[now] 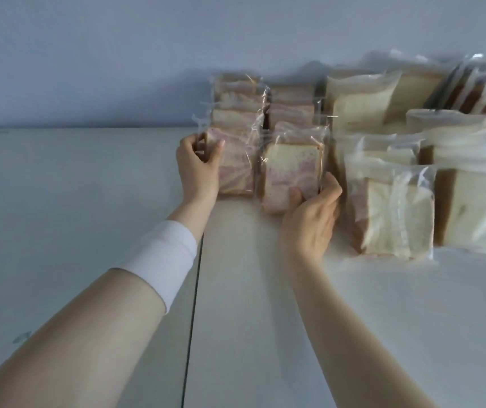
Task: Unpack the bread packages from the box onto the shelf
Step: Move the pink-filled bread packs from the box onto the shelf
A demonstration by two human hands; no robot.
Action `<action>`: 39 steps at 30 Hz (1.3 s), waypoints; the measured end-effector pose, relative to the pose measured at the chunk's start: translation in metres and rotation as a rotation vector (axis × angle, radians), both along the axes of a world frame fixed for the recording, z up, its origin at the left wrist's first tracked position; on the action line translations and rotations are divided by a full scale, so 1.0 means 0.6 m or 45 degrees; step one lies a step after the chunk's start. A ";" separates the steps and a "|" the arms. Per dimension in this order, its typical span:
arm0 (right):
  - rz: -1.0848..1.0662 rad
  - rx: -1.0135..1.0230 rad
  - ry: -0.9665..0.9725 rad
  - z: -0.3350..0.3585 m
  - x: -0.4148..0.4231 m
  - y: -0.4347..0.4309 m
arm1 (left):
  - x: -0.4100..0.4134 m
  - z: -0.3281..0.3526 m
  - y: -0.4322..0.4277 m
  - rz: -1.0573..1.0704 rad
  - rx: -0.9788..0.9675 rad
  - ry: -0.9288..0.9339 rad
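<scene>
Head view: I have both grips out over the pale white shelf (265, 304), each on its own clear plastic package of pink-marbled sliced bread. My left grip (199, 163) pinches the left edge of the left pink-marbled package (235, 169), thumb on the front face and fingers behind. That holds it upright against the similar packages (237, 104) lined up behind it. My right grip (309, 222) curls round the lower right corner of the right pink-marbled package (287, 172), thumb pressed on its face. This one tilts and sits a little nearer me than its neighbour, so I judge it is not yet squared into the row.

The two packages stand just beside each other. Further right, the larger clear packages of pale white bread (394, 210) form their own group, so I take it that like goes with like. The box is out of view. I reckon the next move is to ease the right package back level, lightly, since the film looks slippery and the bread soft.
</scene>
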State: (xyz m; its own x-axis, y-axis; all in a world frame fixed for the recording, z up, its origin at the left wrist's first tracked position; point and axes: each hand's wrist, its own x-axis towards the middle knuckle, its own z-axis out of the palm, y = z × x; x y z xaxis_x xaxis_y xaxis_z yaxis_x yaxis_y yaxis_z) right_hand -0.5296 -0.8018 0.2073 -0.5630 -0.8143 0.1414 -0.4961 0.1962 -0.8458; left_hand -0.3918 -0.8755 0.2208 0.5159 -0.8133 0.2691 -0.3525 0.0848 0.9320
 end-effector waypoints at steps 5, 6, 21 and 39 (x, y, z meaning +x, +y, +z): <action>-0.131 0.009 0.401 -0.009 0.020 -0.010 | -0.001 -0.003 0.001 -0.057 0.009 -0.027; -0.125 0.055 0.498 -0.007 0.022 -0.008 | 0.004 -0.001 0.004 -0.085 0.022 -0.078; 0.089 0.132 1.073 0.085 -0.310 0.294 | -0.319 0.123 0.275 -0.967 -0.424 -1.762; -0.446 1.384 0.687 -0.183 -1.007 0.898 | -1.156 -0.166 0.726 -2.161 -0.534 -2.225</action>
State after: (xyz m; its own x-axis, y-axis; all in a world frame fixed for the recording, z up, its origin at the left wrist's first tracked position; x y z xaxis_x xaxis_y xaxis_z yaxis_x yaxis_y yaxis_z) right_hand -1.1338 -0.2629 0.0974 -0.8511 -0.4732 -0.2273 -0.5077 0.8521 0.1274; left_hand -1.0853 -0.4399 0.1214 -0.9608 0.0645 -0.2695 0.0973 0.9891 -0.1103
